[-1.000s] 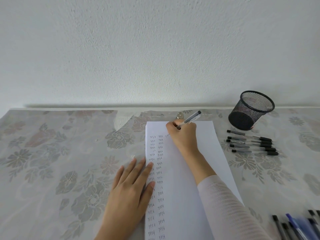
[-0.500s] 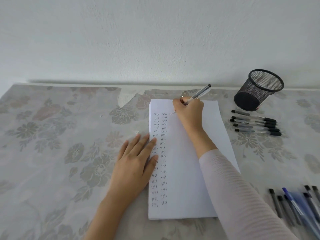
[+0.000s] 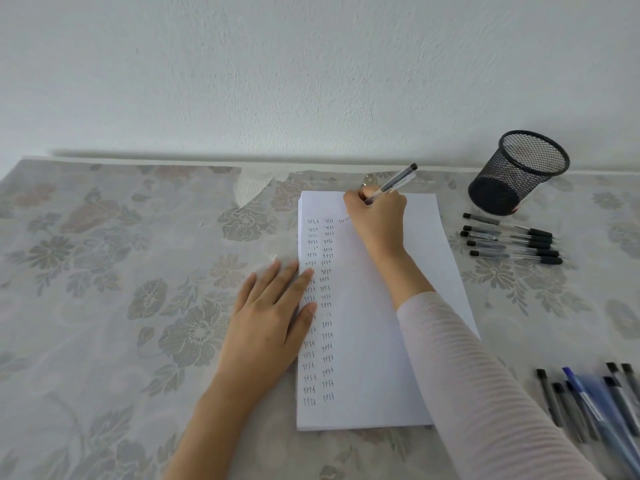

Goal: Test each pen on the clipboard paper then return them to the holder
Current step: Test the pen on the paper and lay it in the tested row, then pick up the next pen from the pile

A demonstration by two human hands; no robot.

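A white paper (image 3: 374, 341) lies on the table with two columns of small written words down its left side. My right hand (image 3: 379, 216) grips a clear black-tipped pen (image 3: 394, 181), whose tip touches the paper at the top of a third column. Flat on the paper's left edge rests my left hand (image 3: 273, 313), fingers spread, holding nothing. The black mesh holder (image 3: 519, 173) stands at the back right, tilted and looking empty. Several black pens (image 3: 512, 242) lie in a row in front of it.
More pens, black ones and a blue one (image 3: 595, 400), lie in a loose bunch at the lower right corner. A floral cloth (image 3: 121, 289) covers the table. A white wall runs along the far edge. A small round metal clip (image 3: 370, 179) shows above the paper.
The view has tilted down, so the whole sheet now shows. My right hand has written a few more strokes at the top of the third column. The left hand stays put.
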